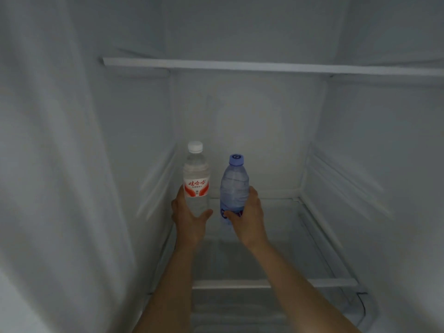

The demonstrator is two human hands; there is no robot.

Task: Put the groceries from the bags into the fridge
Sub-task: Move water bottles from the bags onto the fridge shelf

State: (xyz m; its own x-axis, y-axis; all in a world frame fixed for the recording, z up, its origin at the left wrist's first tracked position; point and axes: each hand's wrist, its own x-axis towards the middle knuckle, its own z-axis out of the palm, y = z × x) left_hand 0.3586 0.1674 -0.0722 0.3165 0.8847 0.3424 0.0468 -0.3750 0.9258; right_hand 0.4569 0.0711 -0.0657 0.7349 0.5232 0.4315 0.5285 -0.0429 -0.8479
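**Two water bottles going onto the fridge shelf**

Here both arms reach deep into the fridge [252,121], toward the centre of the frame. The left hand [189,219] grips the clear bottle with the red-and-white label [196,181] low on its body: the thumb curls round the lower right side, and the other fingers [179,193] wrap up the left edge beside the label. The right hand [247,215] holds the blue-tinted bottle [234,186] in the same way, thumb across the blue label near the base, fingers round the right flank. Both bottles stand upright, just beside each other without touching, caps up, over the back part of the glass shelf [283,239].

By my reading, this is the placing step for this pair. Whether the bases already rest on the glass cannot be told, since the hands cover them. The next move calls for settling each bottle flat and steady, then loosening both grips and drawing the hands back without knocking them. The bags are out of sight, so how much remains is unclear.
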